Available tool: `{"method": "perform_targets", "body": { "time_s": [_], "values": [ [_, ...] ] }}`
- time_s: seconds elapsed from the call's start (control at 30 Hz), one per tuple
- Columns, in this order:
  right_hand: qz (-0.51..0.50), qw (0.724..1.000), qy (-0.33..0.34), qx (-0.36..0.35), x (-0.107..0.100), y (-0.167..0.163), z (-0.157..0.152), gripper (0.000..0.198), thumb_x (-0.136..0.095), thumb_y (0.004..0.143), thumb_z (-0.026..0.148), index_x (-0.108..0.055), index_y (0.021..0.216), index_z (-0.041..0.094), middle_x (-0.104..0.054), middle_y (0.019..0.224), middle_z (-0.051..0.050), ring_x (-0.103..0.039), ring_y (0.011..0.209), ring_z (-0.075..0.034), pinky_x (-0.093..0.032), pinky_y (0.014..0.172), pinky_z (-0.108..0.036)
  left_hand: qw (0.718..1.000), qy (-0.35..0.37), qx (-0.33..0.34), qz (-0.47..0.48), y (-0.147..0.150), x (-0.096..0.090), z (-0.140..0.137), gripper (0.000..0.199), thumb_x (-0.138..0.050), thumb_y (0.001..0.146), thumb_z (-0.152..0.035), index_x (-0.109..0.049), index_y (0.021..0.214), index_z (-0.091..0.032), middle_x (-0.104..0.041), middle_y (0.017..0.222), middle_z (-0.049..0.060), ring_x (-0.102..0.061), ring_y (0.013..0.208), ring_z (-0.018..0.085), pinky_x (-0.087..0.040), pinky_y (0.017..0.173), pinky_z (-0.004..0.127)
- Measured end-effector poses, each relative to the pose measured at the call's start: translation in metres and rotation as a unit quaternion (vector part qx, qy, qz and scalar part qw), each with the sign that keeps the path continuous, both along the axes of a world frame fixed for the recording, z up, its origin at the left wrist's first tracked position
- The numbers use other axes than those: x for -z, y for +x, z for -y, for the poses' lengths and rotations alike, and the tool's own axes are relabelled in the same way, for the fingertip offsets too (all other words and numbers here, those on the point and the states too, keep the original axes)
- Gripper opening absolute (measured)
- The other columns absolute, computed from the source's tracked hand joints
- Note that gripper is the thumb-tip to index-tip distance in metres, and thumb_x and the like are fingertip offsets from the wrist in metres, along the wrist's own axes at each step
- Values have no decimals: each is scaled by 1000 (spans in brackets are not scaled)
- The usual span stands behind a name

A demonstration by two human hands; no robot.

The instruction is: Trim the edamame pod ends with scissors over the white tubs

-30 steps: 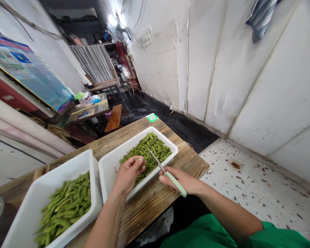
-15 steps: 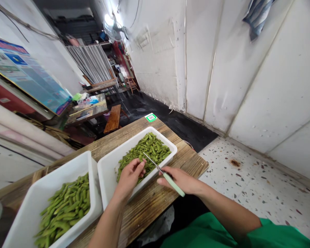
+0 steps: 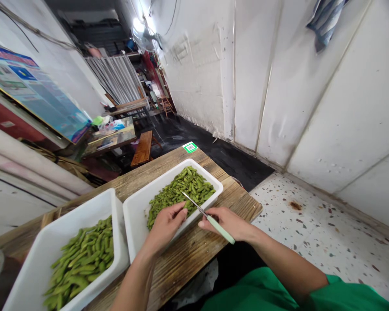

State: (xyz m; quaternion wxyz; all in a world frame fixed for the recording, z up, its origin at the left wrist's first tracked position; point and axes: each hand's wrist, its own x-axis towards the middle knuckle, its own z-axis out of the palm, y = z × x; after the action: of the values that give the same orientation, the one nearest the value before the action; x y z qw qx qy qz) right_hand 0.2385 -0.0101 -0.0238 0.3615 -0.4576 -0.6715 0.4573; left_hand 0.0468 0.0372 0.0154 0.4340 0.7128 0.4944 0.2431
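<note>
My left hand (image 3: 168, 222) reaches over the near side of a white plastic tub (image 3: 134, 216), its thumb and fingers pinched on a green bean pod (image 3: 187, 204). In my right hand (image 3: 225, 222) is a pair of scissors (image 3: 217, 224) with a pale green handle and thin metal blades. The blades point up and left, their tips over the heap of bean pods (image 3: 194, 185) in this tub. Whether the blades touch the held pod I cannot tell.
Left of it, a second white tub (image 3: 115, 229) holds larger bean pods (image 3: 81, 268). Both stand on a wooden table (image 3: 184, 263). A green-edged QR code card (image 3: 189, 147) lies at the far corner. A dark container (image 3: 0, 276) is at the lower left. A wooden bench (image 3: 142, 149) stands beyond.
My left hand has shifted slightly right and nearer to me, and the pod's position between its fingers has changed. The scissors have moved slightly right and remain in my right hand.
</note>
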Motion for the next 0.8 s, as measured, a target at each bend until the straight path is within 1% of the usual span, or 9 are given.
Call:
{"method": "perform_targets", "body": {
  "time_s": [0.13,0.27,0.4,0.47,0.53,0.6,0.67,0.73,0.8],
  "values": [
    [-60,997,-52,-7,5,0,-2,35,-60,71,50,-56,69,15,-39,50,6,-38,45,-7,-31,43,-18,998,-42,-10,42,-2,-1,-3,21,-53,75,-33,-58,84,-15,-49,56,-3,-39,49,8,-29,48,20],
    [-165,973,-161,3,7,2,-5,38,-58,70,53,-52,81,17,-40,47,8,-40,35,-6,-35,33,-17,978,-138,-91,130,0,-1,-15,18,-52,71,-27,-47,85,-18,-57,63,-1,-50,50,11,-34,48,21],
    [-225,961,-158,20,7,9,-8,39,-62,68,51,-51,84,17,-42,49,8,-41,35,-5,-35,31,-15,959,-210,-138,130,13,1,-41,12,-49,67,-29,-43,69,-18,-59,62,1,-55,52,14,-39,51,25],
    [-239,958,-158,10,7,12,-9,37,-62,69,49,-51,83,17,-42,48,8,-41,35,-5,-35,31,-14,979,-145,-136,40,22,5,-57,15,-48,68,-33,-46,64,-18,-56,57,1,-52,49,14,-36,50,25],
    [-238,957,-165,3,8,16,-8,36,-62,70,48,-51,82,17,-42,45,9,-40,34,-5,-34,31,-14,988,-30,-116,-101,31,10,-71,19,-52,66,-35,-53,62,-17,-57,58,2,-51,53,15,-34,51,25],
    [-222,960,-172,8,9,20,-8,36,-62,69,48,-51,82,16,-41,43,9,-39,34,-5,-33,30,-14,964,62,-90,-242,39,15,-81,19,-57,64,-36,-60,62,-18,-61,64,4,-53,61,17,-33,54,26],
    [-207,963,-171,19,11,24,-7,38,-62,69,50,-50,81,16,-40,43,9,-39,33,-5,-34,31,-15,931,96,-80,-344,47,20,-86,19,-58,63,-37,-63,63,-18,-63,67,6,-54,63,19,-31,54,26],
    [-195,969,-147,24,13,26,-7,38,-60,71,51,-50,82,17,-43,48,8,-44,37,-6,-39,36,-16,912,107,-84,-388,54,24,-88,21,-58,64,-39,-63,62,-18,-63,65,7,-54,61,19,-30,53,27],
    [-191,975,-115,23,16,25,-6,37,-54,75,53,-49,83,17,-47,54,6,-50,45,-7,-44,44,-18,912,114,-92,-383,60,28,-89,24,-58,65,-40,-63,60,-17,-63,65,7,-55,60,19,-30,52,26]
  ]
}}
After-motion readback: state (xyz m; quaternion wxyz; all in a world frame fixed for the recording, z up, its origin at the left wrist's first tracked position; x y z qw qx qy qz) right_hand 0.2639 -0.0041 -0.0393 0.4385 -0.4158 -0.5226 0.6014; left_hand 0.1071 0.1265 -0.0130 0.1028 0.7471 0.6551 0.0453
